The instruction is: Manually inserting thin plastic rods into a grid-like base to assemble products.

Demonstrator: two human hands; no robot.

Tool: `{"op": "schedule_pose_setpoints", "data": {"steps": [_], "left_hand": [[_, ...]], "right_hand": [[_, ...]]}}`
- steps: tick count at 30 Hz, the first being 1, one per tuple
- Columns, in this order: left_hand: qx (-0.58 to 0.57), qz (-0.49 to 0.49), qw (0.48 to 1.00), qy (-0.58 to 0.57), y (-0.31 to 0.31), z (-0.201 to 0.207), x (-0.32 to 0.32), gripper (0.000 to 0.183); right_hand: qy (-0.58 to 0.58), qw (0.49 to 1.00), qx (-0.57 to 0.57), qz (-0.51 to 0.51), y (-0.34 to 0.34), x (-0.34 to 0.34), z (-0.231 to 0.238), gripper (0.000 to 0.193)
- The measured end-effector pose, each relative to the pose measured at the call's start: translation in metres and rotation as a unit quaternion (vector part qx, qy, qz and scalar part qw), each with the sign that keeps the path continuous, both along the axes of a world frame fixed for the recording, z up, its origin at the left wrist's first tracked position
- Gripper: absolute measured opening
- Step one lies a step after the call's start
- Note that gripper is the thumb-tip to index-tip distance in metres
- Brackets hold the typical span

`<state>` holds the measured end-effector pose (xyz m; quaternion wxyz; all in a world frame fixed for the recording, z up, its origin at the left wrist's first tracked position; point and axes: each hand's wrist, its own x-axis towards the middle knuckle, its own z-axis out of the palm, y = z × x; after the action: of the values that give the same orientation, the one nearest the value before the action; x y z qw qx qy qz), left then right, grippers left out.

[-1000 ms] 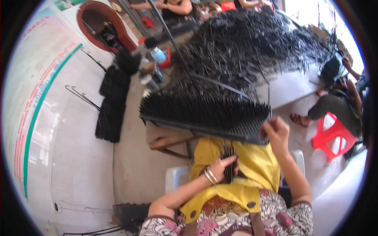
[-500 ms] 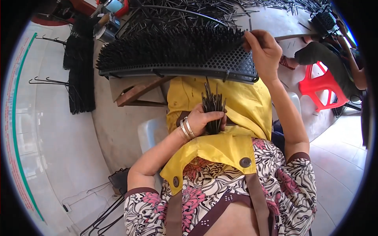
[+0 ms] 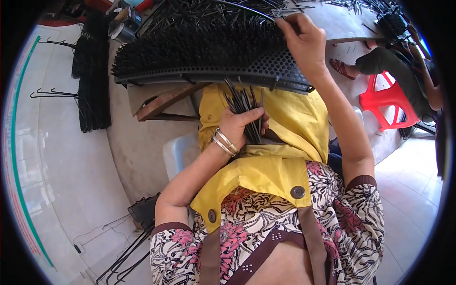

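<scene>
My left hand (image 3: 241, 126) is closed around a bundle of thin black sticks (image 3: 243, 102) in front of the yellow apron (image 3: 289, 114). Their upper ends fan out above my thumb. Across from me stands a black perforated panel (image 3: 285, 76), with many thin black sticks (image 3: 190, 52) upright in its holes over the left and middle. My right hand (image 3: 304, 45) is over the panel's right end, thumb and fingers pinched together. Whatever those fingertips hold is too small to make out. Bare holes show along the panel's near edge and right part.
A wooden support (image 3: 161, 104) is under the panel. Loose black sticks (image 3: 351, 5) litter the floor beyond it. At right, a person (image 3: 394, 66) sits by a red plastic stool (image 3: 392, 102). Black bristly pieces (image 3: 92, 90) hang at the left wall, with metal hooks (image 3: 54, 92) jutting out.
My right hand has moved up and left, farther over the panel. The left hand has risen slightly with its bundle, which now leans more to the left.
</scene>
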<state>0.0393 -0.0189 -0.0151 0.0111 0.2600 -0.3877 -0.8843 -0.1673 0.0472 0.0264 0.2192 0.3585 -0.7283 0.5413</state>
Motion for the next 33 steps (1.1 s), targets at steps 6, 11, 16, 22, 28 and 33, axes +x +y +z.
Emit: {"op": "schedule_pose_setpoints", "data": {"steps": [6,11,16,22,28,33], "left_hand": [[0.023,0.044,0.999,-0.006,-0.002,-0.001,-0.004,0.020],[0.003,0.057,0.998,-0.006,-0.001,0.008,-0.011,0.017],[0.001,0.067,0.998,0.006,-0.001,0.013,-0.014,0.017],[-0.026,0.063,0.998,-0.009,0.004,0.013,-0.015,0.019],[-0.030,0.058,0.998,0.003,0.007,0.014,-0.013,0.018],[-0.030,0.039,0.999,-0.003,0.005,0.012,-0.013,0.016]], "right_hand": [[-0.016,0.998,0.025,0.046,0.009,0.002,0.006,0.014],[-0.026,0.995,0.059,0.077,0.014,0.001,0.009,0.014],[-0.016,0.998,0.055,0.016,0.017,-0.002,0.005,0.015],[0.028,0.992,0.124,0.025,0.004,0.001,0.016,0.020],[0.003,0.980,0.179,0.084,-0.006,-0.001,0.024,0.013],[0.033,0.980,0.160,0.114,-0.001,-0.006,0.006,0.020]]}}
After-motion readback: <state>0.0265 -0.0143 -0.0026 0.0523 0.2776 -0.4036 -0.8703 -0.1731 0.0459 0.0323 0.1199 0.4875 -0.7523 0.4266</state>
